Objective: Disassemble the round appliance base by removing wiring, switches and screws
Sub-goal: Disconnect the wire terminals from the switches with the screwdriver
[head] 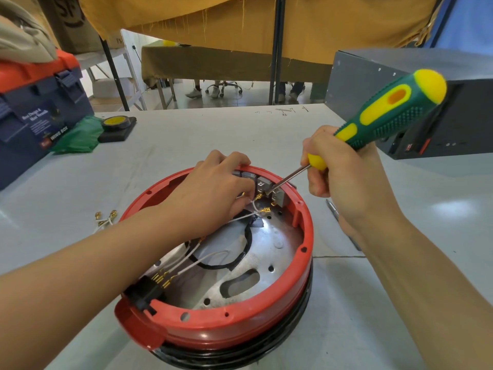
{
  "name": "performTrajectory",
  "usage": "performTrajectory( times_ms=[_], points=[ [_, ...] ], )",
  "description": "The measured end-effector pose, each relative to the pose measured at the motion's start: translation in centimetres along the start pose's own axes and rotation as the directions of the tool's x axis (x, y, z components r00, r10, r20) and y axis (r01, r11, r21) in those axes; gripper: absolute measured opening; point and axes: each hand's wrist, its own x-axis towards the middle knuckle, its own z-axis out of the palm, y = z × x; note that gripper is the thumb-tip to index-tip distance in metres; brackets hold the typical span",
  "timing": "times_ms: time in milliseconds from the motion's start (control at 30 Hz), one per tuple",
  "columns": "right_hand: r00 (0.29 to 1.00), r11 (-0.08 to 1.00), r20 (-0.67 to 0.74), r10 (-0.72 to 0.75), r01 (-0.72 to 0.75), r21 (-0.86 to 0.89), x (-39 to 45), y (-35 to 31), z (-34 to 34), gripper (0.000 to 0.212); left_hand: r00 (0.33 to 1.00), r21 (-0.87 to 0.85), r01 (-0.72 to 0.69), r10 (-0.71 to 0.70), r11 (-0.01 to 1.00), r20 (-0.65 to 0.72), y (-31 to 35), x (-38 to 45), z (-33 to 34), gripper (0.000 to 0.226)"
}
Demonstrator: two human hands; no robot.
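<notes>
The round red appliance base (301, 276) lies upside down on the grey table, its metal plate and white wires exposed. My left hand (213, 190) reaches inside at the far rim and pinches a white wire (254, 209) with brass terminals beside the grey switches (266, 184). My right hand (344, 180) grips a green and yellow screwdriver (386, 113); its tip sits at the switch terminals. A black connector block (145, 293) with brass tabs sits at the near left rim.
A loose wire piece with brass terminals (105, 218) lies left of the base. A blue and red toolbox (34, 113), green cloth and black tape roll (117, 122) stand far left. A dark grey box (426, 108) stands far right. A metal tool (333, 209) lies under my right wrist.
</notes>
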Motion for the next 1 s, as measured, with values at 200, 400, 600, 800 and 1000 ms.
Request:
performTrajectory(
  times_ms=[200,400,600,800,1000],
  points=[
    [0.998,1.000,-0.060,0.002,-0.003,-0.013,-0.2,0.4,0.2,0.020,1.000,-0.021,0.005,-0.005,1.000,0.003,0.2,-0.1,-0.3,0.020],
    [0.995,0.992,-0.003,-0.102,0.102,-0.072,-0.6,0.0,-0.2,0.020,0.999,-0.209,0.031,-0.032,0.977,-0.003,-0.3,-0.3,-0.9,0.019],
    [0.985,0.985,0.031,-0.172,0.173,-0.023,-0.4,-0.5,-1.4,0.023,0.996,-0.325,0.089,-0.093,0.942,0.005,-1.0,-0.6,-2.3,0.024],
    [0.974,0.980,0.114,-0.197,0.196,0.021,-0.1,-0.3,-1.8,0.020,0.986,-0.132,0.129,-0.113,0.983,0.123,-0.9,-1.1,-2.0,0.054],
    [0.966,0.974,0.134,-0.221,0.225,-0.010,-0.1,-0.4,-2.0,0.032,0.995,-0.201,0.052,-0.033,0.978,0.100,0.0,-0.7,-2.0,0.048]
  ],
)
